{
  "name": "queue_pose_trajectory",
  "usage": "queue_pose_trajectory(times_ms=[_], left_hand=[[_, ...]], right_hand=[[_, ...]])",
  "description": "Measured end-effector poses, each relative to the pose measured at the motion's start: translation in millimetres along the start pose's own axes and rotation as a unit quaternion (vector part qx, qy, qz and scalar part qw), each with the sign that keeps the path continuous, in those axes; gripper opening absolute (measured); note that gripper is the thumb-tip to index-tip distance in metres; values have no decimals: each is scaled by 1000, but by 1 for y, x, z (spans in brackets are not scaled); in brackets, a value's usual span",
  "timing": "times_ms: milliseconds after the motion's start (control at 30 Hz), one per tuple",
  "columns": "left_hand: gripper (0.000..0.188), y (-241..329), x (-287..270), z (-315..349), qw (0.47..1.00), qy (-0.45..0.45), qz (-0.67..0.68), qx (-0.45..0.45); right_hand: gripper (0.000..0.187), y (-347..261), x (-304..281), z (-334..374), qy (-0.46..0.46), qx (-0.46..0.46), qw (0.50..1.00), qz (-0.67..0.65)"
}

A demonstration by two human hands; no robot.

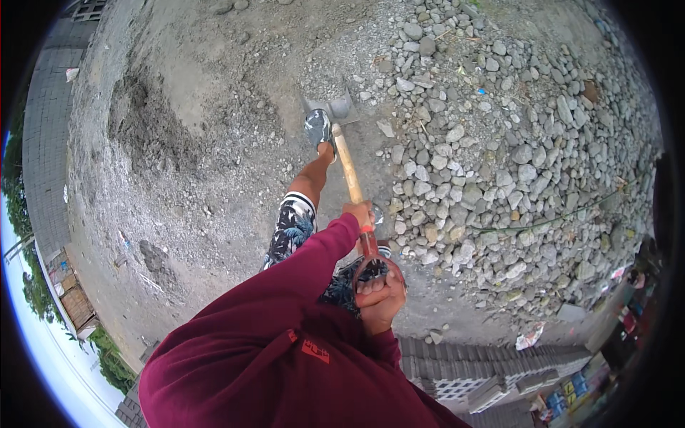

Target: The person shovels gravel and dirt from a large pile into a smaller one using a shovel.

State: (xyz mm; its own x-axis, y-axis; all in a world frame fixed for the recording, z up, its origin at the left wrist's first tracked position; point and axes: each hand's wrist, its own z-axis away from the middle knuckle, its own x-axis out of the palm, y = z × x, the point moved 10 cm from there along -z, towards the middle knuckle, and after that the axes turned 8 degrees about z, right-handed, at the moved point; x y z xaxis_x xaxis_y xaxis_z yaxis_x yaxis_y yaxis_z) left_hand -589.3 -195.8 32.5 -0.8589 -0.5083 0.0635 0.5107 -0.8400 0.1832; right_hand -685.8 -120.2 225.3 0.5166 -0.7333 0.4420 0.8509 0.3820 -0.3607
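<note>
A shovel with a pale wooden shaft and a red D-shaped grip slants away from my body. Around the lower part of the handle, close to the red section, my left hand is closed. My right hand wraps the crossbar of the red grip, near my waist. The grey metal blade lies at ground level, with grey gravel at its front. My foot in a dark patterned shoe is at the blade's back edge and hides part of it; whether it presses down, I cannot tell.
A wide heap of loose stones spreads along the right. Darker soil is mounded at the left. Stacked grey concrete blocks stand at the lower right, and a block wall runs along the far left.
</note>
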Motion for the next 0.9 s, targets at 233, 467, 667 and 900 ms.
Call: queue_pose_trajectory(times_ms=[233, 467, 667, 900], left_hand=[[15, -20, 7, 19, 997, 7, 55, -57], [16, 11, 19, -48, 999, 34, 24, 17], [15, 22, -10, 0, 998, 58, -10, 7], [18, 113, 4, -69, 999, 7, -30, 13]], right_hand=[[21, -39, 11, 32, 65, 7, 997, -38], [21, -3, -23, -49, 68, 17, 996, -48], [30, -1, 9, -10, 34, 54, 996, -57], [16, 4, 65, -92, -24, -38, 999, 0]])
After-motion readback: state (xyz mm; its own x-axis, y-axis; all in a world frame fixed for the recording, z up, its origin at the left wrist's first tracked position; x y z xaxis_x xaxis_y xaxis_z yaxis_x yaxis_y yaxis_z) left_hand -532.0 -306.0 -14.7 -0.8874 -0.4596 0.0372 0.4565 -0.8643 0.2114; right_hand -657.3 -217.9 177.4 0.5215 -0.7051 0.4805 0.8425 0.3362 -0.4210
